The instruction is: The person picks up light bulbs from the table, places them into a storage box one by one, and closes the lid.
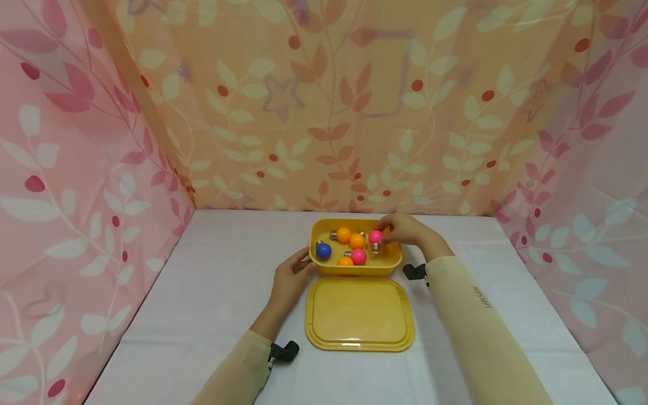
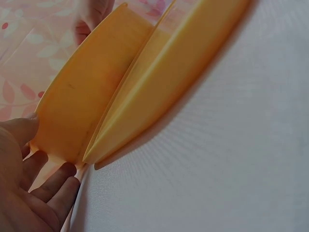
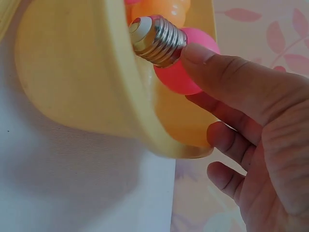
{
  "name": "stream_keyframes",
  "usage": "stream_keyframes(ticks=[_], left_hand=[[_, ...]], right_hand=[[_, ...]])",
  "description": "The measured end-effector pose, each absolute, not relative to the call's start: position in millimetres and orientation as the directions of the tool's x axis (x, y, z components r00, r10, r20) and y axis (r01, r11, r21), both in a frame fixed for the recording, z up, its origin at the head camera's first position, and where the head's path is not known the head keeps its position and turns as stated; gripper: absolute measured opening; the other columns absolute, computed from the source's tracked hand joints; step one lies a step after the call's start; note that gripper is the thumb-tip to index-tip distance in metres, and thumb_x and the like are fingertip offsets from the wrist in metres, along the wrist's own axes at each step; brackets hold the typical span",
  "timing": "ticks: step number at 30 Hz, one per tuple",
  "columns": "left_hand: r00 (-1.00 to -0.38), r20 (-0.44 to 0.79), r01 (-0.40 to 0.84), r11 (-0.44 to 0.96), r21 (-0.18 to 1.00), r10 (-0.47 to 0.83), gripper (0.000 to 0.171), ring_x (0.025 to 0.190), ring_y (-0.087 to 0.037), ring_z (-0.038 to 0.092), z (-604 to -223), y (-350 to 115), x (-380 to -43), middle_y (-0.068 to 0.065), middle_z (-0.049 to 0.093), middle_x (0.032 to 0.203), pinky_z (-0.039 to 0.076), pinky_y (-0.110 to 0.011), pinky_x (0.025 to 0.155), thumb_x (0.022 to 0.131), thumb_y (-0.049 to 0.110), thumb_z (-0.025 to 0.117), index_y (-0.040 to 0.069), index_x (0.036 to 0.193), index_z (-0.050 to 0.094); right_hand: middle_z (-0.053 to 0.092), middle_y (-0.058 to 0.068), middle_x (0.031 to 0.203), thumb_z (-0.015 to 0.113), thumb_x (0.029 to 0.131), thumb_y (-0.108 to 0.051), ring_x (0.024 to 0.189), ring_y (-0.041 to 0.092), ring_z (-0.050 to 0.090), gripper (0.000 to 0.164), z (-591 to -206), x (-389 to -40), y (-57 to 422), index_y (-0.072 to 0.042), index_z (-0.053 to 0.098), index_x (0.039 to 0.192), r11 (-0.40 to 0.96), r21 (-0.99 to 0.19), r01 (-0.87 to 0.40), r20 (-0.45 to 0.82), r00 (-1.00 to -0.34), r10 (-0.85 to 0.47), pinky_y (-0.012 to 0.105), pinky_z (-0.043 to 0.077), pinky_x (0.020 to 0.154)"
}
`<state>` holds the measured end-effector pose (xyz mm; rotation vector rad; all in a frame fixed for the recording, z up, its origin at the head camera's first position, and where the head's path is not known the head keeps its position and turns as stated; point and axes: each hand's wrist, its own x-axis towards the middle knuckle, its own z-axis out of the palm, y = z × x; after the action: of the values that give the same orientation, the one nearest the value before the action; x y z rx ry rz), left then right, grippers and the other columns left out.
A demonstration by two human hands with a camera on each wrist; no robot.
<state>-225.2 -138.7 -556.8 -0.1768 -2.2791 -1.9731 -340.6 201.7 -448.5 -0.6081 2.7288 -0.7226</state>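
A yellow plastic container stands on the white table, holding several small round light bulbs. My right hand reaches over its right end and pinches a pink bulb between thumb and index finger, the metal screw base pointing away from the palm. My left hand touches the container's left end with its fingertips, the fingers spread and relaxed in the left wrist view. Inside lie a blue bulb, another pink bulb and orange bulbs, one partly hidden by the front wall.
A flat yellow lid lies on the table directly in front of the container. Floral cloth hangs behind the table and along both sides. A black wrist camera sits on the left sleeve, another on the right.
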Motion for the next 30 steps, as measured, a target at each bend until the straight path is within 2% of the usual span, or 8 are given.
stream_keyframes(ticks=[5,12,18,25,30], left_hand=[[-0.991,0.136,0.134,0.149,0.98,-0.006,0.053,0.12,-0.02,0.068,-554.8,-137.6,-225.3,-0.002,0.062,0.144,0.058,-0.029,0.094,0.095,0.025,0.076,0.02,0.145,0.06],[-0.986,0.168,0.168,0.134,0.977,0.011,0.052,0.118,-0.017,0.069,-554.5,-138.4,-224.3,0.0,0.062,0.144,0.058,-0.032,0.095,0.095,0.028,0.076,0.024,0.144,0.061],[-0.987,0.159,0.16,0.151,0.975,0.015,0.052,0.119,-0.017,0.069,-555.0,-138.5,-223.8,0.0,0.063,0.144,0.058,-0.03,0.095,0.096,0.026,0.075,0.022,0.146,0.06],[-0.985,0.169,0.17,0.135,0.976,0.017,0.053,0.12,-0.018,0.068,-555.1,-138.7,-224.2,-0.004,0.062,0.144,0.057,-0.027,0.096,0.096,0.024,0.075,0.018,0.146,0.059],[-0.984,0.176,0.177,0.126,0.976,0.021,0.053,0.119,-0.016,0.068,-554.1,-138.8,-224.0,-0.002,0.064,0.142,0.057,-0.026,0.096,0.095,0.025,0.076,0.019,0.145,0.06]], right_hand=[[0.073,-0.001,0.105,0.084,0.086,-0.023,0.095,0.025,0.058,0.029,-451.8,-341.8,200.8,-0.018,0.078,0.115,0.788,-0.522,-0.326,-0.129,-0.883,-0.451,0.039,0.053,0.091],[0.074,0.004,0.114,0.084,0.087,-0.025,0.11,0.033,0.06,0.039,-454.2,-342.4,201.4,-0.009,0.075,0.121,0.779,-0.545,-0.312,-0.132,-0.885,-0.447,0.05,0.05,0.105],[0.073,0.007,0.12,0.08,0.09,-0.026,0.116,0.034,0.06,0.04,-452.9,-340.9,202.4,-0.008,0.073,0.125,0.769,-0.553,-0.323,-0.124,-0.88,-0.459,0.053,0.048,0.11],[0.073,0.012,0.119,0.081,0.089,-0.022,0.111,0.037,0.062,0.038,-434.2,-329.7,195.8,-0.004,0.074,0.121,0.732,-0.54,-0.414,-0.018,-0.864,-0.503,0.051,0.052,0.103],[0.073,0.009,0.119,0.078,0.091,-0.021,0.108,0.035,0.06,0.03,-420.9,-318.6,191.3,-0.009,0.075,0.118,0.727,-0.523,-0.445,0.029,-0.862,-0.506,0.05,0.052,0.099]])
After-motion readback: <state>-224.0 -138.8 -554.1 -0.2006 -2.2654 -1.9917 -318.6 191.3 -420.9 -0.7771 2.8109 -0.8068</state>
